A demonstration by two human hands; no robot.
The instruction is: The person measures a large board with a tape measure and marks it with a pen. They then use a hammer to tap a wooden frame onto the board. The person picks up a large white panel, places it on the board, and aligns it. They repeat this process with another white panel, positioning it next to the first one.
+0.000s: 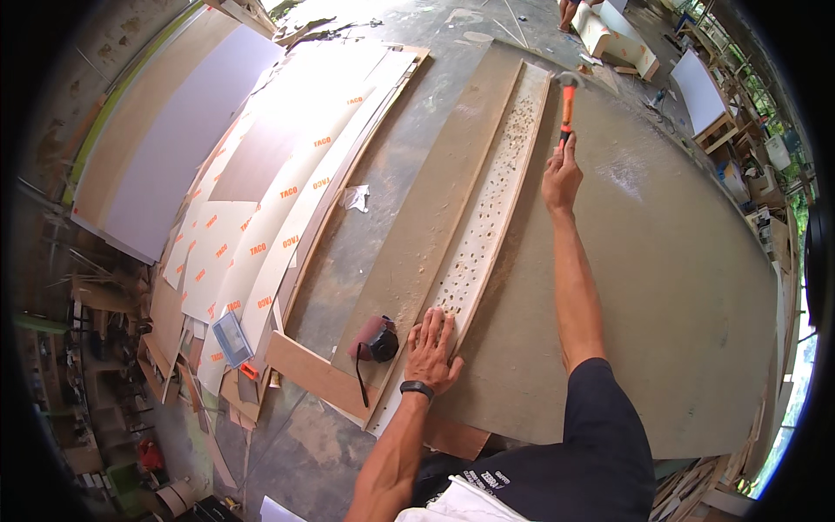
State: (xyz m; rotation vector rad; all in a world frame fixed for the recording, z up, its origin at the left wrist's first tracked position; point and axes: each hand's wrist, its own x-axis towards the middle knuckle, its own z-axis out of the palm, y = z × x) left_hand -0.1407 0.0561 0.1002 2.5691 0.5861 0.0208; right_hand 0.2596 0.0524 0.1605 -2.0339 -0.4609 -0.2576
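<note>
My right hand (563, 177) grips the orange and black handle of a hammer (568, 109), holding it out at arm's length. Its metal head is beside the far end of a long, narrow white board (480, 222). Holes or dark spots dot this board, and raised wooden edges run along its sides. Nearer to me, my left hand (432, 352) lies flat on the board with the fingers stretched out and a dark band on the wrist. Just left of that hand sits a rounded dark red and black object (376, 339) with a black strap; I cannot tell its kind.
The board lies on a large brown worktop (652, 287) sprinkled with pale dust. To the left are stacked white printed sheets (261, 235), a blue-lidded clear box (232, 339) and a leaning white panel (187, 130). A person's legs (569, 16) show at the far end.
</note>
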